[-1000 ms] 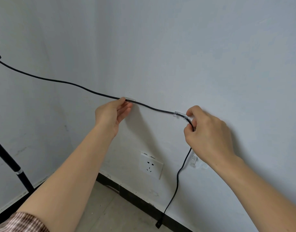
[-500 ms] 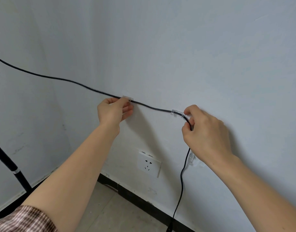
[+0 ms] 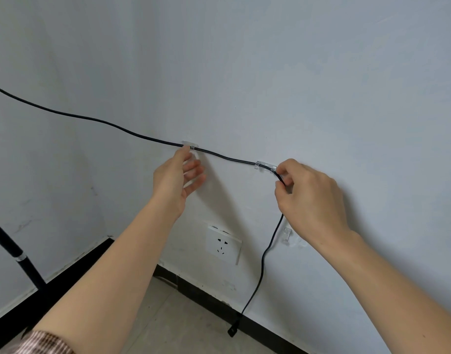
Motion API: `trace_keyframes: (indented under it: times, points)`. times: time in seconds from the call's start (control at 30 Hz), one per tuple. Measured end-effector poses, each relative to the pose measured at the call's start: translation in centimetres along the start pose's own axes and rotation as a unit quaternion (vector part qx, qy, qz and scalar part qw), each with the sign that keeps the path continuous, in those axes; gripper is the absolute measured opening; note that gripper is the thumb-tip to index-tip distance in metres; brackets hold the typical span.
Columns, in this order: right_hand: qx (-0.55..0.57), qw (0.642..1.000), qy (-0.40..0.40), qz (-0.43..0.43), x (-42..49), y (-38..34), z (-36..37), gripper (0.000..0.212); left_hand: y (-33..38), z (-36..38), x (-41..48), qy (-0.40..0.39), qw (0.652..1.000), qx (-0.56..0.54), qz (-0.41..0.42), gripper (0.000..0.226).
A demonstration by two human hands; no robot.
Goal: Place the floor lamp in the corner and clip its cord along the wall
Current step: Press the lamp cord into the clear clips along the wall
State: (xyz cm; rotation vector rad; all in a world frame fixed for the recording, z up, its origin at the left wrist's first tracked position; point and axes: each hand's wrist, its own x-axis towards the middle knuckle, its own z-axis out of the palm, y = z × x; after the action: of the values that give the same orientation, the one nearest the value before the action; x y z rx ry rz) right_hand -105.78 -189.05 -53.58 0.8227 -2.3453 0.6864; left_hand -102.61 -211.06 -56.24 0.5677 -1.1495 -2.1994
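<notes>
The lamp's black cord [image 3: 97,120] runs from the left edge across the white wall. It passes through a clear clip [image 3: 190,144] and then a second clear clip [image 3: 265,166]. My left hand [image 3: 178,175] is just under the first clip, fingers spread, its thumb tip touching the clip. My right hand [image 3: 308,195] pinches the cord right after the second clip. Below that hand the cord hangs down to a dangling black plug end [image 3: 232,330]. A third clear clip [image 3: 286,233], holding nothing, sits on the wall below my right hand. The black lamp pole [image 3: 17,256] stands at the far left.
A white wall socket [image 3: 223,245] sits low on the wall between my arms. A black skirting board [image 3: 193,292] runs along the bottom of both walls. The room corner [image 3: 109,236] is at the left, above a beige floor [image 3: 183,328].
My left hand has opened and dropped slightly below the first clip. My right hand still pinches the cord by the second clip, and the hanging cord has swung.
</notes>
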Motion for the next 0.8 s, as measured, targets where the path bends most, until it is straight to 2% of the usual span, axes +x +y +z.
trace_keyframes:
  times: [0.47,0.63,0.8]
  points:
    - [0.002,1.0,0.002,0.0,0.1,0.0,-0.3,0.008,1.0,0.1,1.1,0.01,0.998,0.025,0.064,0.014]
    - [-0.017,1.0,-0.004,0.001,-0.3,0.2,-0.1,0.009,0.9,-0.2,1.5,0.017,0.999,-0.039,0.024,0.011]
    - [-0.09,0.994,-0.048,0.044,-1.3,0.9,0.7,0.02,1.0,-0.2,1.9,0.025,1.0,-0.019,0.004,0.011]
